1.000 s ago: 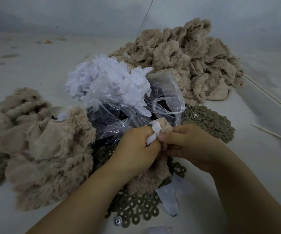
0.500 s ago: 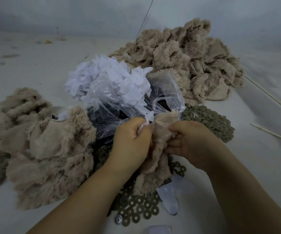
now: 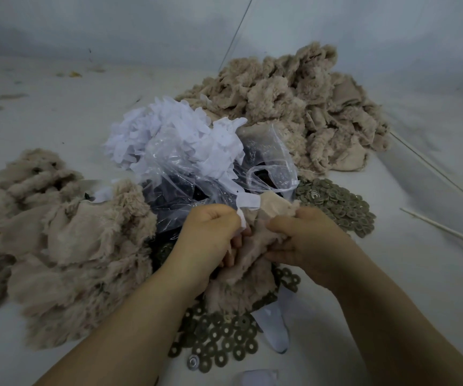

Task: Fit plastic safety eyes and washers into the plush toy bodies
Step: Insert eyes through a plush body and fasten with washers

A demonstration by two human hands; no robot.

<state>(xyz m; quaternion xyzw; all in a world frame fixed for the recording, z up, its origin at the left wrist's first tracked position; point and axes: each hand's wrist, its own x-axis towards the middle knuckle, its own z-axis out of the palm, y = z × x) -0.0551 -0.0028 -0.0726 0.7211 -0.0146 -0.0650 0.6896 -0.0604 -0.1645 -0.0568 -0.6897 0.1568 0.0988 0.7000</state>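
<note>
Your left hand [image 3: 211, 240] and right hand [image 3: 305, 240] both grip one beige plush body [image 3: 250, 263] near centre, fingers curled into its fur, a white tag [image 3: 248, 203] sticking up between them; washers [image 3: 219, 341] lie scattered beneath on the bench [image 3: 391, 288]; a clear bag [image 3: 197, 174] sits just beyond; plush piles lie left [image 3: 57, 246] and far right [image 3: 294, 107].

A pale grey counter [image 3: 44, 129] carries two heaps of beige plush bodies, one at left [image 3: 57, 246] and one far right [image 3: 294, 107], white fabric scraps [image 3: 174, 135] in clear bags [image 3: 185, 190], olive washers (ring-shaped) near [image 3: 219, 338] and right [image 3: 339, 204], thin sticks [image 3: 447, 232].
</note>
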